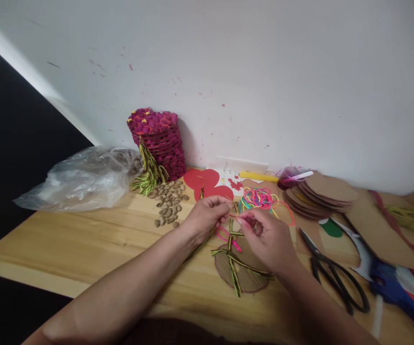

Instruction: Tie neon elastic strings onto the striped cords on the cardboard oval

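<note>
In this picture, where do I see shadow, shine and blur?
Head view: shadow on the wall, right of the purple object; pale shine on the plastic bag; yellow-green strands at the right edge look smeared; detail between left hand and right hand is soft.

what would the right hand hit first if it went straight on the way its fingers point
Probably the left hand, just ahead of the right hand, with a thin reddish thread between them; exact depth is hard to judge from this view.
</note>
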`<state>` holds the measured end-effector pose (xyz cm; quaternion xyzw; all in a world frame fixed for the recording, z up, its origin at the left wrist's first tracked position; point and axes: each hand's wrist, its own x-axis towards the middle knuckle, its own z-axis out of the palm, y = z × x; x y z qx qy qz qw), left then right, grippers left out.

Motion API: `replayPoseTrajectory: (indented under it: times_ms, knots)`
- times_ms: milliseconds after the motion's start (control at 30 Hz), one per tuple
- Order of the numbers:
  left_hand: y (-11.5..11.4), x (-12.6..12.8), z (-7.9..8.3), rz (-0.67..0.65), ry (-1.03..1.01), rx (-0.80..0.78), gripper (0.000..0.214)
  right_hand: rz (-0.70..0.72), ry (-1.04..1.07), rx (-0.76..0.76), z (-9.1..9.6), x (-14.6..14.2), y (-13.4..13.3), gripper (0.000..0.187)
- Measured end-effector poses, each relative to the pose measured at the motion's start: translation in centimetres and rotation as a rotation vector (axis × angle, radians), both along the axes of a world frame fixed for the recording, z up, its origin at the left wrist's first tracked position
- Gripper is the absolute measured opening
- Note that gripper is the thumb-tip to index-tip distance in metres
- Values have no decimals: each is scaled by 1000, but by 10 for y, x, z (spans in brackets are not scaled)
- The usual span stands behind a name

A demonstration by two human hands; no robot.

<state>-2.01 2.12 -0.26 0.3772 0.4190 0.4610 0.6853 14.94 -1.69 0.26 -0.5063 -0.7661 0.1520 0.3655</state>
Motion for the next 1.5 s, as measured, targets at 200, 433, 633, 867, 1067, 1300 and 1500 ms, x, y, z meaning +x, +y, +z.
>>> replayPoseTrajectory:
  times_ms: [200,433,633,867,1067,1300,1500]
  knots:
    - [-2,-2,-3,40,284,213,15,57,-204,212,3,1,0,8]
    - [-2,-4,-2,-18,436,236,17,223,-432,350,3,4,3,14]
    - [-2,-6,-3,-73,475,252,16,275,-401,244,3,4,3,20]
    - [-3,-7,2,-116,425,260,18,151,-145,74,7,9,4,15]
    - [-7,-6,6,-164,528,355,15,109,-56,45,14,11,4,15]
    - [-10,-7,9,-291,529,543,15,62,120,-84,8,10,4,10]
    - [-14,-6,8,-331,516,657,17,37,448,-524,8,8,10,15]
